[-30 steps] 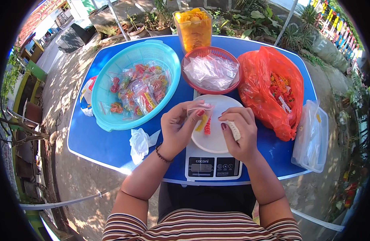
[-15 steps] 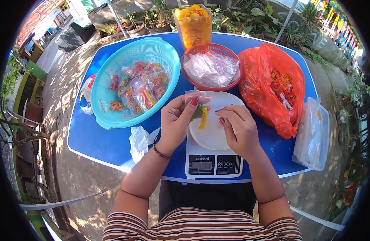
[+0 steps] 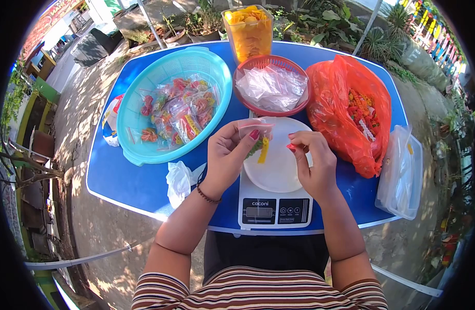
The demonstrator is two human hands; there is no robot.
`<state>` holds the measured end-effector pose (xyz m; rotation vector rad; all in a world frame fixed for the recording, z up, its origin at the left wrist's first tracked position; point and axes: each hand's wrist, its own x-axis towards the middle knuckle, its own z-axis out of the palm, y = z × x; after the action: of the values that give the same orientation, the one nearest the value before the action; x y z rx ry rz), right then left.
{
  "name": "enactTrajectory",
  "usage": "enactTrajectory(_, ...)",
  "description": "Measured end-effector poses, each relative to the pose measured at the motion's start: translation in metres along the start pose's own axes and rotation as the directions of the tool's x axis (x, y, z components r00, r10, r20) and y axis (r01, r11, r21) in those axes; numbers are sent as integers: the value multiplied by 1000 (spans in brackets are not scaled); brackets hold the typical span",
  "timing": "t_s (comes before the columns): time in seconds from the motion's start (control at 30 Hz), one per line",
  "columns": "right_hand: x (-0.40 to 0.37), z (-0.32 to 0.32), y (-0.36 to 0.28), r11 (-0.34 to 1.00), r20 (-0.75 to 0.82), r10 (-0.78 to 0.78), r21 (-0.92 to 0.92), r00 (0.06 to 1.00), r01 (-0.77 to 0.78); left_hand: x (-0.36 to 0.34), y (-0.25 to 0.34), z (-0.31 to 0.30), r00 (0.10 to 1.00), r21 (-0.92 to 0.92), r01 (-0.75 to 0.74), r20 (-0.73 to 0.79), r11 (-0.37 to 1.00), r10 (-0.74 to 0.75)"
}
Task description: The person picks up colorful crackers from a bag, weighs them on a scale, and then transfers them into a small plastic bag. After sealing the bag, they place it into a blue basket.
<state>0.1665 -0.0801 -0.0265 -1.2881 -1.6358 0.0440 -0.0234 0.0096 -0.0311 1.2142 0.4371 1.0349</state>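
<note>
A small clear zip bag [image 3: 255, 125] with a pink strip along its top is pinched in my left hand [image 3: 228, 155], above a white kitchen scale [image 3: 246, 194]. Green bits and a yellow strip [image 3: 264, 150] show in the bag or just below it. To its right, a short gap away, is my right hand [image 3: 316, 161], its thumb and fingertips drawn together. Whether something small sits between those fingertips I cannot make out. Under both hands lies the scale's round white plate [image 3: 279, 178].
A turquoise basket [image 3: 137, 98] of filled bags stands left on the blue table [image 3: 124, 178]. Behind are a red basket [image 3: 271, 110] of clear bags and a tub of orange pieces [image 3: 252, 39]. At right are a red plastic bag [image 3: 333, 111] and a clear box [image 3: 397, 191]; crumpled plastic [image 3: 178, 183] lies left.
My right hand has shifted slightly right, away from the zip bag, and its fingertips have come closer together. The bag's top has tilted and folded a little in my left hand.
</note>
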Motion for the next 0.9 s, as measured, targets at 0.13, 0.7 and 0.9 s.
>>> enactTrajectory(0.13,-3,0,3,969,-298,2,238,955,72,-4,2,2,999,113,-7,40,994,3)
enactTrajectory(0.7,-11,4,-9,943,-198,124,329,972,-53,-11,3,7,974,239,-20,223,971,-35)
enactTrajectory(0.9,-2,0,-9,988,-99,-79,122,992,91,-11,3,7,979,308,-89,200,947,27)
